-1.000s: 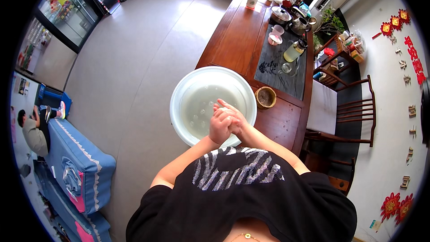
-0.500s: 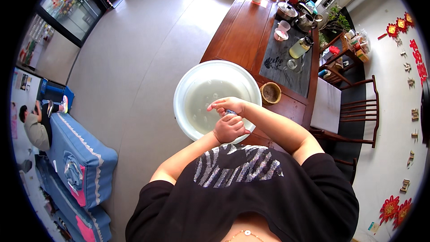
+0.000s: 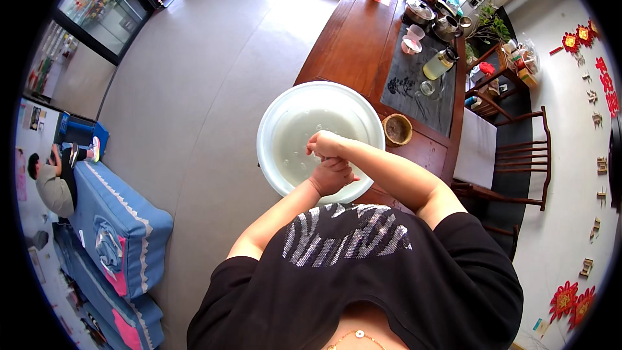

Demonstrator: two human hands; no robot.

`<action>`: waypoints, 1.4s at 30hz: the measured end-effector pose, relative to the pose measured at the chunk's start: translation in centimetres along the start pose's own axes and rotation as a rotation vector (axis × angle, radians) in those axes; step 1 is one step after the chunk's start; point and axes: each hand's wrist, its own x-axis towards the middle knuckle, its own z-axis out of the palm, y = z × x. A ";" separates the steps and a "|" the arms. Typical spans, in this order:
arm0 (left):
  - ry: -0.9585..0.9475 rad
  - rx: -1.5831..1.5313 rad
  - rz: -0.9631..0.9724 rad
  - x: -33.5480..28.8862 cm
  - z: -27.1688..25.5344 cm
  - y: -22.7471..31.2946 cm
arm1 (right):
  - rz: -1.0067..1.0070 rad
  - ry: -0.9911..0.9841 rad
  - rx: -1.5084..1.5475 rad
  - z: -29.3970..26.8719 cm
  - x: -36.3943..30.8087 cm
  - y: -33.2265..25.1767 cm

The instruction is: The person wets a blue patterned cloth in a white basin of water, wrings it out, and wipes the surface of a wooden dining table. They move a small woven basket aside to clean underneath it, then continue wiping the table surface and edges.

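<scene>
A large white basin (image 3: 267, 120) of cloudy water with several bubbles on it stands at the near end of the wooden table. Above the near right part of the water, my two hands are pressed together. My left hand (image 3: 334, 176) is closed, fingers wrapped, with the thumb side toward my body. On its far side my right hand (image 3: 324, 144) is bent down at the wrist, fingers curled in toward the left one. Whatever lies between them is hidden by the fingers now.
Right of the basin sits a small brown wooden bowl (image 3: 397, 129). Farther along the table (image 3: 346, 32) are a pitcher of yellowish liquid (image 3: 440, 63), a pot (image 3: 420, 10) and a kettle (image 3: 446, 27). A chair (image 3: 476, 149) stands to the right. Far left, a person (image 3: 55, 185) is by a blue-covered sofa (image 3: 123, 220).
My right hand has curled from stretched fingers and bent over the left. A small bluish thing that showed between the hands is now covered. The view has shifted slightly.
</scene>
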 end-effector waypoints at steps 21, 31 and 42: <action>0.620 -0.407 -0.772 6.1 -5.4 -5.8 | -0.252 0.138 1.283 -2.0 -6.0 1.7; 0.075 -0.701 -1.391 6.1 -6.8 -7.5 | -0.467 0.438 0.562 -0.3 -6.9 3.8; -0.103 -0.922 -1.250 13.4 -5.7 3.9 | -0.650 0.497 0.709 -3.2 -14.3 14.1</action>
